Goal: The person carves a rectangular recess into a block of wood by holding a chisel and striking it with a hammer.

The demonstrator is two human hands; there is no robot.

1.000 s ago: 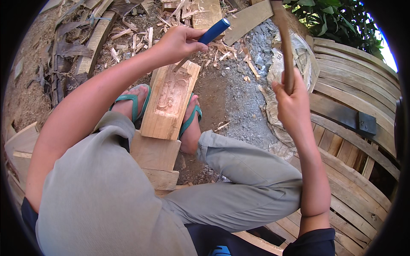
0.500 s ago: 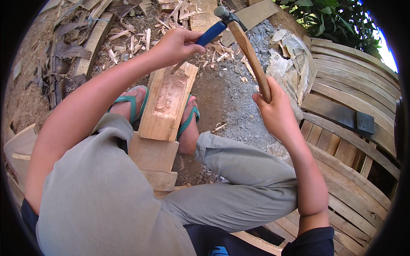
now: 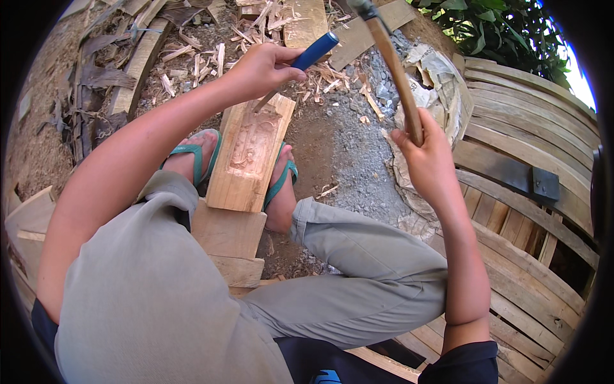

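Note:
My left hand grips a chisel with a blue handle; its metal blade slants down onto the upper end of a long pale wooden block with a hollow carved in its top. The block lies between my feet in green sandals. My right hand holds the wooden shaft of a hammer, whose dark metal head is up near the top edge, a little to the right of the chisel handle.
Another wooden block lies under the carved one's near end. Wood chips and offcuts litter the dirt ahead. Crumpled paper sacks lie on gravel at right, beside curved wooden slats. Green bushes stand beyond.
The hammer swung down toward the chisel handle half a second ago and has now lifted back off it. My left hand and the chisel stayed on the block.

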